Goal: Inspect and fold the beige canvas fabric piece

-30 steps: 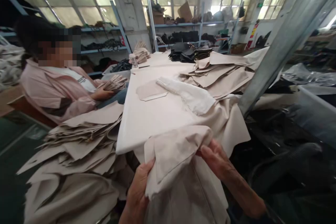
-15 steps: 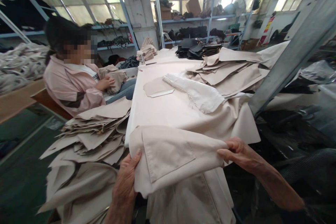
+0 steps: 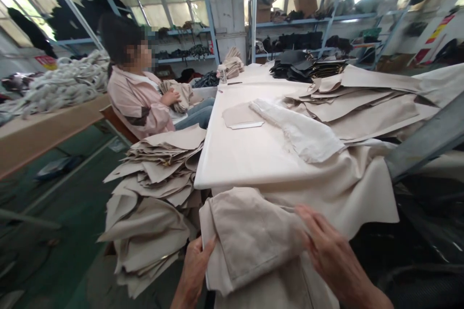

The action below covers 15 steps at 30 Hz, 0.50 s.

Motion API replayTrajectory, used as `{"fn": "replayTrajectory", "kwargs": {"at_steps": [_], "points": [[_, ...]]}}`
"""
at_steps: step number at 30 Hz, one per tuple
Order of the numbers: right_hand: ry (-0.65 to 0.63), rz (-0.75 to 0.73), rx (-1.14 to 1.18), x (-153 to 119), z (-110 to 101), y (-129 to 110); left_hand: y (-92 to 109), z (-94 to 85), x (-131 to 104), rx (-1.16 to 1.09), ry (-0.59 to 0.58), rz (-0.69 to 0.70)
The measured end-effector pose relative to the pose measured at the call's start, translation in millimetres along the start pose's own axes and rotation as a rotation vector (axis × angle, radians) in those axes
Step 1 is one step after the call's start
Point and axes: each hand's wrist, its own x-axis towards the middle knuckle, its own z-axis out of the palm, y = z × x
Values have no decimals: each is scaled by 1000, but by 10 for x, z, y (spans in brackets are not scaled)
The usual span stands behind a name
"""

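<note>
Pale table (image 3: 239,154), loaded
white cloth (image 3: 300,130) mid-table; beige panel (image 3: 241,115) beside it; beige sheets (image 3: 377,106) right; black stack (image 3: 292,65) beyond; beige bundle (image 3: 232,65) far left

The left hand (image 3: 195,261) grips beige fabric (image 3: 250,236) and the right hand (image 3: 324,246) touches it.

Co-worker (image 3: 136,101) in pink jkt seated at 10 o'clock; white cord heap (image 3: 68,79) also approx. 10, on brown tbl (image 3: 47,128) at 9. Pillar (image 3: 229,14) at 12. Blk stack (image 3: 290,65) at 1; higher up, blue shelf (image 3: 282,23) w/ cardbd box (image 3: 307,1). Grey metal post (image 3: 431,134) at 3.
</note>
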Motion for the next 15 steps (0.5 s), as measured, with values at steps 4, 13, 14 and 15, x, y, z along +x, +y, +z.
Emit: {"fn": "replayTrajectory", "kwargs": {"at_steps": [4, 13, 14, 15], "points": [[-81, -282, -37, 37, 689, -389, -81, -133, 5, 83, 91, 38], [9, -233, 174, 73, 460, -492, 497, -41, -461, 458, 151, 513], [3, -210, 297, 122, 305, -567, 580, 46, -523, 542, 140, 688], [-12, -187, 439, 154, 169, -648, 644, 153, -577, 611, 130, 875]]}}
